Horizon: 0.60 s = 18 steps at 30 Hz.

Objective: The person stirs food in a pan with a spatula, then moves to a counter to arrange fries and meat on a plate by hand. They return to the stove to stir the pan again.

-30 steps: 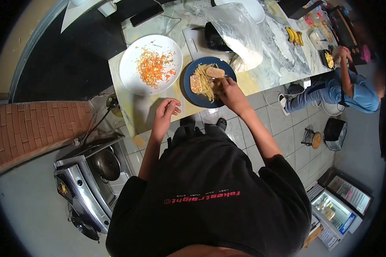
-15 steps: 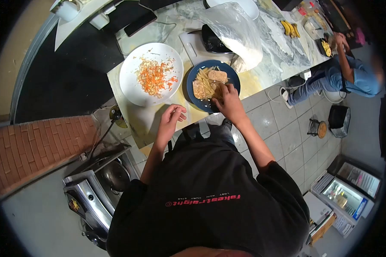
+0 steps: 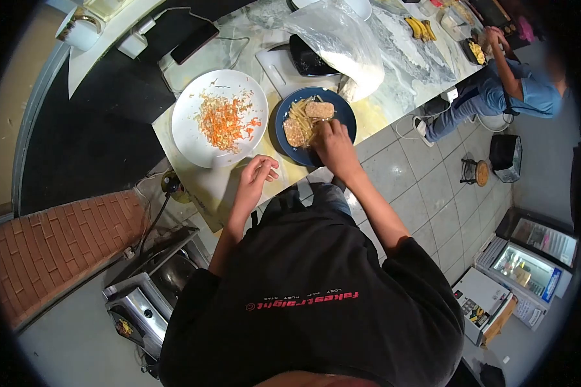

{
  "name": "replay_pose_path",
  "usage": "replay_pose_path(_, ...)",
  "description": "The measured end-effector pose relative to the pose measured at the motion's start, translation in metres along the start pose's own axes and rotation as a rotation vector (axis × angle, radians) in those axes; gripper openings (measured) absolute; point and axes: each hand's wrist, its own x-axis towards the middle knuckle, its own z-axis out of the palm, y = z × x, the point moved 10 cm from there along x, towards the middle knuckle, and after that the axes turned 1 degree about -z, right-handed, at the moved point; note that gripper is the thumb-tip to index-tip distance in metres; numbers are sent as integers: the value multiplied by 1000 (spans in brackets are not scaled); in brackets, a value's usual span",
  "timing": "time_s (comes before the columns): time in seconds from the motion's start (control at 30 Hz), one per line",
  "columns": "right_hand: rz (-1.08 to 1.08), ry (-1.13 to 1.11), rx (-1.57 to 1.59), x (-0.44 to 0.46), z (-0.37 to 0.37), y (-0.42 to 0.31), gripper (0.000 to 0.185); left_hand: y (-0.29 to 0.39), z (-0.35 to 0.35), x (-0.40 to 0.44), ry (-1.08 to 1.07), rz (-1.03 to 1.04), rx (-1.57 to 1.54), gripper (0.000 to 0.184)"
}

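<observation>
A dark blue plate (image 3: 283, 144) sits near the counter edge with pale yellow fries (image 3: 298, 114) and two browned rectangular patties on it, one patty (image 3: 319, 110) at the far side and another patty (image 3: 294, 132) at the left. My right hand (image 3: 336, 151) reaches over the plate's near right side, its fingers bunched down among the food; what they pinch is hidden. My left hand (image 3: 254, 179) hovers by the counter edge, fingers loosely bent and a little apart, holding nothing visible. Left of the blue plate, a white plate (image 3: 186, 143) carries shredded carrot and pale shreds (image 3: 226, 122).
Behind the blue plate are a white cutting board (image 3: 272, 68), a black container (image 3: 306, 59) and a clear plastic bag (image 3: 342, 39) with white contents. A phone (image 3: 194, 42) lies at the back left. Bananas (image 3: 421, 29) and another person (image 3: 523, 87) are at the right.
My right hand's fingers have drawn closer together and reach slightly farther over the plate. The left hand stays almost the same. The whole view has shifted a little.
</observation>
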Motion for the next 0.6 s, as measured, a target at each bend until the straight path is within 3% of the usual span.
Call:
replay_pose_path(0.2,-6,20,6,-2,-11,19,60,-1,-9,-2,11,-6,0,24)
replay_pose_path(0.47,184,-45,93,-2,11,4,77,-2,-11,2,15,-16,-22,24)
replay_pose_path(0.6,126,82,13,-6,12,-7,77,-2,-8,0,9,-19,-28,24)
